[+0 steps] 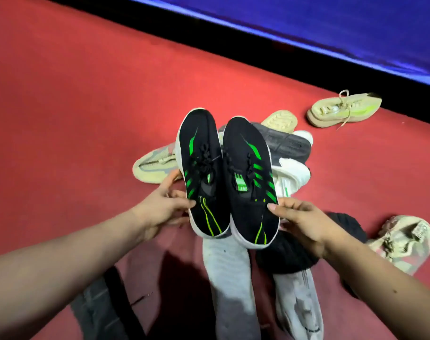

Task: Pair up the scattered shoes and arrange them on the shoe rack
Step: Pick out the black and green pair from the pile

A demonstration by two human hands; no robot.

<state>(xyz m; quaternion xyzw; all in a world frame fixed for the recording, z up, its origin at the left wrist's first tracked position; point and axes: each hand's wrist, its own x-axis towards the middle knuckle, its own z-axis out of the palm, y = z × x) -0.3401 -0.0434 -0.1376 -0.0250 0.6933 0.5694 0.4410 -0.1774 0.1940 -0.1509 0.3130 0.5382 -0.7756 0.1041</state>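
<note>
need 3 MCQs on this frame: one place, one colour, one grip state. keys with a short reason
1. The cream laced shoe lies: A on the red carpet; B on a rack; C in a hand.
2. Stripes on the left black shoe: A red; B green; C blue.
3. The left grip: A hangs idle; B holds the left black shoe; C points.
Key: 1A, it sits on carpet apart from the pile; 2B, green bands cross its side; 3B, thumb and fingers pinch its edge.

Floor under me is all red carpet (pixel 74 94), lit brightest in the middle and kinda dim down near me. Along the far edge there's a black strip (pixel 209 42), and past that a shiny blue surface (pixel 331 25) catching the light.
</note>
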